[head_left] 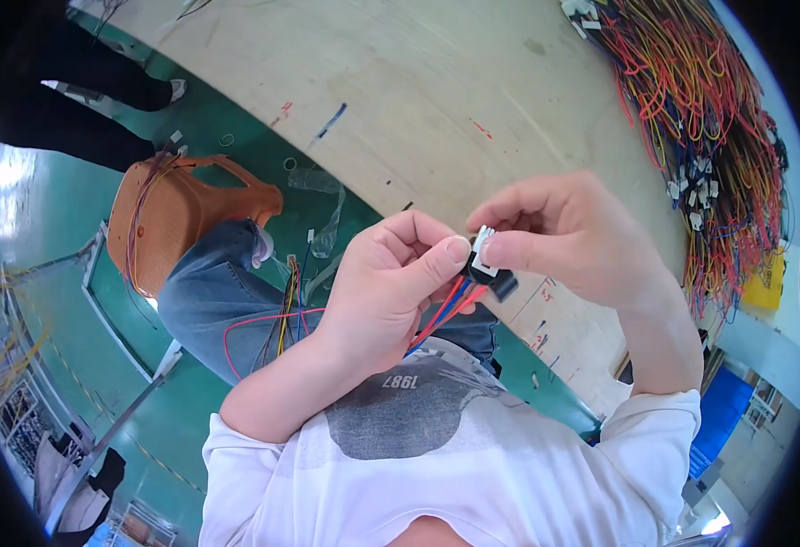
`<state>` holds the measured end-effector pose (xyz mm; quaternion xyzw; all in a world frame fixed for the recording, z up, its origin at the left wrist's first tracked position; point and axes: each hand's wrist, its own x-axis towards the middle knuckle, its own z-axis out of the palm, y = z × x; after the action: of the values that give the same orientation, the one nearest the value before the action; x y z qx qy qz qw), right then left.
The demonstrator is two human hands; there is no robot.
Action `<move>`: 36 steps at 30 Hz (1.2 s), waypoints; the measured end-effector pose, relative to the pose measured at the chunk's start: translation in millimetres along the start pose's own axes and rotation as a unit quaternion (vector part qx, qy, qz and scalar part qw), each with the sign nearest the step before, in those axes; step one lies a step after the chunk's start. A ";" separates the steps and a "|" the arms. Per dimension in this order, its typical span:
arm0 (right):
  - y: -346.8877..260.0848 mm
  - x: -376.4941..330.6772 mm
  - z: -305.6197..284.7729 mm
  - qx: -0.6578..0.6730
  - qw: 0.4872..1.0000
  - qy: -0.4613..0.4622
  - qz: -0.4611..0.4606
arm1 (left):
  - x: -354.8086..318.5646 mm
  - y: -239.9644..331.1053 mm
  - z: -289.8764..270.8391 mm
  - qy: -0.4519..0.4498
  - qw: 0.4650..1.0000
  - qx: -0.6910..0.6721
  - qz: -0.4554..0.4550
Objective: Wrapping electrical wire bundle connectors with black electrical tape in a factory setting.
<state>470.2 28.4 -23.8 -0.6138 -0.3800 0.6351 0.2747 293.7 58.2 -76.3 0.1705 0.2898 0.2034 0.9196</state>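
Connector [489, 264] work sits at frame centre: left hand [386, 283] pinches the red and blue wires [443, 314], right hand [568, 237] grips the black-and-white plug; seating likely needs steady alignment.

Connector [489, 266] between the two hands: black body with a white clip piece on its upper face. Wires [445, 310] leaving the connector: red, blue, some orange. Loose wires over the knee [283, 314]: yellow, red, black, blue, with one thin red loop. Trousers [213, 292]: faded blue denim. Shirt [473, 465]: white, with a grey printed patch on the chest. Stool [167, 219]: orange-brown plastic. Workbench [418, 100]: pale, unpainted wood with small red and blue marks. Wire bundle at the far right of the bench [719, 137]: mostly red and yellow, mixed with black and blue, white connectors among them. Floor [53, 264]: green.
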 end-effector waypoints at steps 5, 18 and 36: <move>-19.1 8.3 23.8 0.023 0.998 -0.044 0.047 | -16.5 -1.7 -17.7 -0.057 0.988 -0.139 -0.027; -40.3 8.8 66.2 -0.068 0.996 -0.035 -0.043 | -36.9 -18.1 -38.1 -0.169 0.955 -0.236 -0.052; -0.1 -19.6 80.8 -0.032 0.985 0.014 -0.167 | -77.7 38.8 -38.1 -0.037 0.992 0.037 0.118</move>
<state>392.2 0.7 -16.0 -0.5592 -0.4930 0.5595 0.3623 201.9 62.3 -53.1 0.2444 0.2407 0.2933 0.8924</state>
